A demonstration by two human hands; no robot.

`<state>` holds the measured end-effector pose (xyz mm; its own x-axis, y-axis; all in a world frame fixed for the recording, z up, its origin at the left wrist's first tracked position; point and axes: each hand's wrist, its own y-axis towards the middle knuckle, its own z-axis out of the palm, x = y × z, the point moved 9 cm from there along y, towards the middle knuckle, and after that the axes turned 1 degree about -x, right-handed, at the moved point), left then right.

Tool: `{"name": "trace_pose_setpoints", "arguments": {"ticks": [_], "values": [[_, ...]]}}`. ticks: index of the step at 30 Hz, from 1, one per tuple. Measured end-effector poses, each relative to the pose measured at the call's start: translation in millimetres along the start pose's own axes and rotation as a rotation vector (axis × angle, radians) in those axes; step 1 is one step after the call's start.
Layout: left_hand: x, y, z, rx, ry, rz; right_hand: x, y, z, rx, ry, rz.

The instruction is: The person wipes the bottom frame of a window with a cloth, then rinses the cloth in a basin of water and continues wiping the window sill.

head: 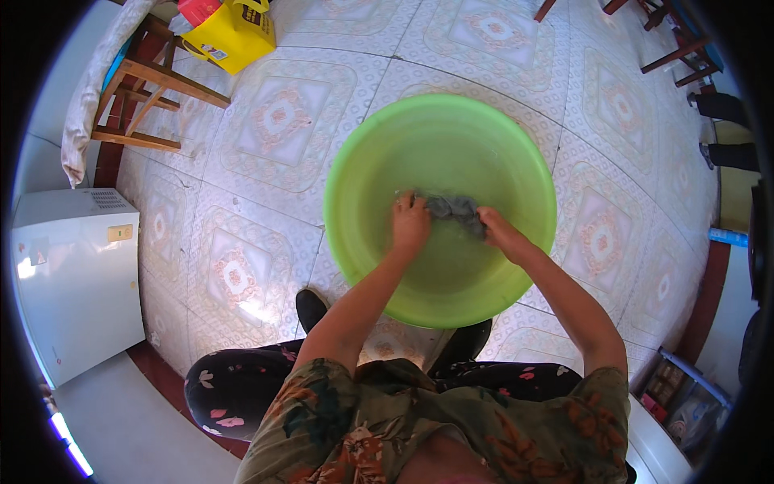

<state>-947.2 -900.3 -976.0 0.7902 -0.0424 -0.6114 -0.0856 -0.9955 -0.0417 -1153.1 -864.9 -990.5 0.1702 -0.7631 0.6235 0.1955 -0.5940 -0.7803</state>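
A large green plastic basin [363, 151] stands on the tiled floor in front of me, holding cloudy water [441, 266]. Between my hands, a wet dark grey cloth [453, 207] stretches in a bunched strip at the water's surface. My left hand [411, 221] grips its left end, fingers curled over the fabric. Its right end hangs from my right hand [497, 230], which is closed around it with the thumb on top. Part of the cloth under my fingers is hidden.
Patterned floor tiles [281, 118] surround the basin, and my dark shoe [312, 308] is close to its near-left side. A wooden stool [163, 78] and a yellow bag [236, 36] stand at upper left. Left is a white cabinet [78, 278]. A person's legs [725, 130] show at far right.
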Motion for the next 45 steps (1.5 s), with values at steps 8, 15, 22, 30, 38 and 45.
{"name": "trace_pose_setpoints", "arguments": {"ticks": [8,15,22,30,38,45], "values": [[-190,-23,-42,0.137,-0.639,0.181,7,-8,22,0.435,0.587,-0.046],[-187,-21,-47,-0.108,-0.257,0.279,-13,27,48,0.706,1.157,-0.24],[-78,11,-37,-0.052,-0.049,-0.106,-3,-14,72,0.08,0.669,0.255],[-7,13,-64,-0.067,0.362,0.011,15,-22,-37,-0.373,0.359,-0.065],[-53,-53,46,0.418,0.371,0.411,-6,-20,-10,-0.194,0.201,-0.05],[1,11,12,0.118,0.269,0.07,-17,-27,0,-0.126,0.33,0.039]]}}
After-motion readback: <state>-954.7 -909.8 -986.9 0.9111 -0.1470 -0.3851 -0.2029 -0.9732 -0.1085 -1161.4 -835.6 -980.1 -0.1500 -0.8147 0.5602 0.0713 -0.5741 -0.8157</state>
